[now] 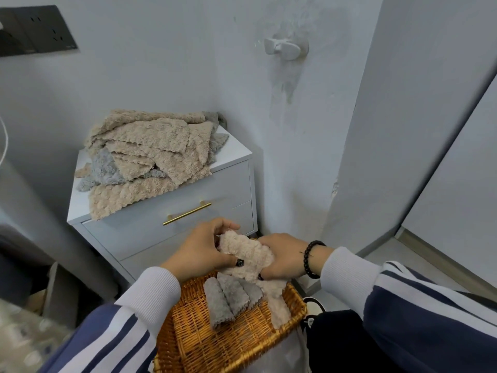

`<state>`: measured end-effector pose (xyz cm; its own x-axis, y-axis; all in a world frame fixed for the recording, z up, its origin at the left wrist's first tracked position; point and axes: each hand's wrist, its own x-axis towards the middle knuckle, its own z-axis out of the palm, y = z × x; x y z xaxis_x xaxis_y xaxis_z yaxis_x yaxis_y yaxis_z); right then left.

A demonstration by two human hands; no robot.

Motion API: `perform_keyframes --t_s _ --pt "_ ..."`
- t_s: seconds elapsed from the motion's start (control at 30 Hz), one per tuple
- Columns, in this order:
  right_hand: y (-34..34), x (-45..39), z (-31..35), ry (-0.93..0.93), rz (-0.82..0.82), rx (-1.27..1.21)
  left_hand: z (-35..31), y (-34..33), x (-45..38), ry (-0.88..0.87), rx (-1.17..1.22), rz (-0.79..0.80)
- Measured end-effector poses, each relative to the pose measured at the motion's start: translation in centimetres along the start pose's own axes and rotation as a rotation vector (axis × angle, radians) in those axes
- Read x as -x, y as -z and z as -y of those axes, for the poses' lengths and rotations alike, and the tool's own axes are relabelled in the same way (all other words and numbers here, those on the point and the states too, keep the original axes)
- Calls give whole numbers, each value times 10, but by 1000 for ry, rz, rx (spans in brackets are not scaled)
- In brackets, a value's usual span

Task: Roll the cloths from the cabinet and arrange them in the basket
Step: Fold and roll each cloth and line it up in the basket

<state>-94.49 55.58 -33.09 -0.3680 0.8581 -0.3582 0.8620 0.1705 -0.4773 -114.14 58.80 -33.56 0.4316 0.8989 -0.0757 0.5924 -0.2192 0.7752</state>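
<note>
A beige fluffy cloth (246,253) is partly rolled between my two hands above the wicker basket (215,343). My left hand (200,251) grips its left end with curled fingers. My right hand (282,258) grips its right end, and a loose tail of the cloth hangs down into the basket. Two rolled grey cloths (228,297) lie side by side in the basket. A heap of beige and grey cloths (150,154) lies on top of the white cabinet (236,154).
The cabinet's drawer has a gold handle (187,213) and is closed. The cabinet stands in a corner of pale walls, with a wall hook (285,48) above and black wall sockets (35,29) at upper left. A shoe (313,309) is beside the basket.
</note>
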Motion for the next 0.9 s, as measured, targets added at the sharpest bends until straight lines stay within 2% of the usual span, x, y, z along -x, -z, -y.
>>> perform_keyframes --t_s 0.17,0.3,0.4,0.5,0.57,0.73,0.83,0.9 --pt "-22 -20 -20 -123 4 -57 25 -21 -11 152 -104 -32" --pt "-47 -38 -35 -202 -23 -146 53 -42 -21 379 -142 -80" --pt "-73 -50 -37 -220 -83 -275 72 -58 -25 528 -18 -130" --pt "-115 -66 -41 -326 -182 -411 89 -79 -26 625 202 -176" --pt "-151 -82 -52 -405 -234 -408 100 -93 -25 650 275 -150" --pt "-263 -145 -127 -518 -294 -292 124 -115 -25 644 345 26" --pt "-219 -112 -81 -523 -270 -303 138 -126 -27 696 434 31" --pt "-220 -114 -79 -547 -182 -354 150 -134 -30 723 484 40"
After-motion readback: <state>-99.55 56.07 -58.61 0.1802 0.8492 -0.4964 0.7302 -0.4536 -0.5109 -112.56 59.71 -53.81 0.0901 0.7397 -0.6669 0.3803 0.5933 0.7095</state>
